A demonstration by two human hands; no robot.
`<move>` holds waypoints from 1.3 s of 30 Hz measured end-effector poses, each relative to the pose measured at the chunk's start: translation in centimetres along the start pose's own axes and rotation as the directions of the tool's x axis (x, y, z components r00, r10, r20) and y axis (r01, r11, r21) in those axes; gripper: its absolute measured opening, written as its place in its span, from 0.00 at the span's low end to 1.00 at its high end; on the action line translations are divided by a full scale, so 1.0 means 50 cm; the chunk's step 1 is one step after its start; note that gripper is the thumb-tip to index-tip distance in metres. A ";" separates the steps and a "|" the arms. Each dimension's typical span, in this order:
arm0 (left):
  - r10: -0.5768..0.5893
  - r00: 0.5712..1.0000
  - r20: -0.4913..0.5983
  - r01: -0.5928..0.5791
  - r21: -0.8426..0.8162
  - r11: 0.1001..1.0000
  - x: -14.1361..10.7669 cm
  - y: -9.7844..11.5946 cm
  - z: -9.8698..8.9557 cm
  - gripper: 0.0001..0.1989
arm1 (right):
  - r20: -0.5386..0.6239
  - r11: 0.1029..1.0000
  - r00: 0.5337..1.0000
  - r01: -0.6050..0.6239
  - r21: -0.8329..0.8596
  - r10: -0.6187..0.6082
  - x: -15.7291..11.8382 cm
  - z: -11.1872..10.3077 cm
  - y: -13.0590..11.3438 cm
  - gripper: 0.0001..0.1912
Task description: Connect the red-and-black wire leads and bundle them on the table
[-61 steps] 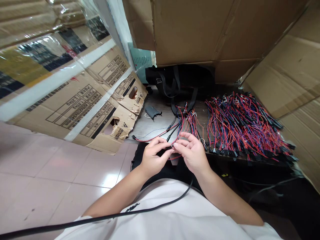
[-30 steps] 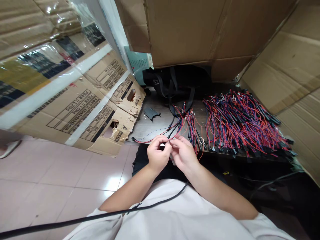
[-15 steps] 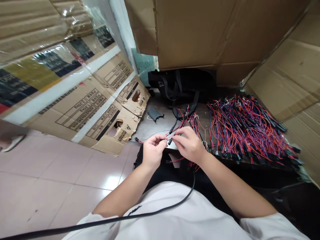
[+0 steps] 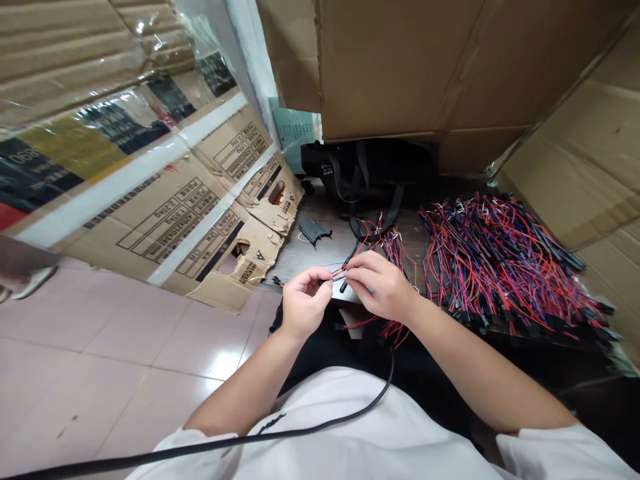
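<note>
My left hand pinches thin red and black wires between thumb and fingertips. Opposite it, my right hand is closed on the same wires, a short span of which stretches between the two hands. A small black sleeve or connector hangs just by the right fingertips; its exact kind is too small to tell. Behind and beside my right hand lies a loose bunch of red and black wires. Other wire ends with a dark plug stick out left of my left hand.
A large heap of red, blue and black wire leads covers the table's right side. A black flat plastic part lies at the left, and a black bag behind. Cardboard walls stand around. A black cable crosses my shirt.
Both hands stay close together on the wires, with only small finger shifts. The whole view has moved slightly, so the surroundings appear a little further right and down.
</note>
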State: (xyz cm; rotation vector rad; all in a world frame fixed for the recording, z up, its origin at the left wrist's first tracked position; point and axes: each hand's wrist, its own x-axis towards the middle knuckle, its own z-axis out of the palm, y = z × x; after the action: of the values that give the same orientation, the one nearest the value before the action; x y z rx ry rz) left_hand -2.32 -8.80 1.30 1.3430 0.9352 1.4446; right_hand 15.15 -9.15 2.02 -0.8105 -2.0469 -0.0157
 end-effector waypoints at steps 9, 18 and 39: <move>-0.070 0.995 0.071 0.074 -0.056 0.996 0.010 0.001 -0.013 0.05 | 0.148 0.994 0.985 0.095 -0.044 -0.088 0.020 -0.023 -0.004 0.10; -0.057 0.994 0.090 0.047 0.112 0.993 0.018 0.019 -0.014 0.06 | 0.208 0.997 0.978 0.037 -0.071 -0.022 0.033 -0.023 -0.005 0.09; -0.414 0.910 -0.030 0.369 -0.399 0.839 0.031 0.015 0.019 0.12 | -0.108 0.946 0.985 -0.160 -0.282 0.134 0.003 0.029 -0.042 0.08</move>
State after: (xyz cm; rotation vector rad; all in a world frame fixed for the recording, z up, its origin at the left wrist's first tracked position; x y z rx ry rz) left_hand -1.42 -7.57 2.56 0.7293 0.8797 1.3049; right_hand 12.83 -10.25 1.88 -1.1239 -1.9210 -0.2694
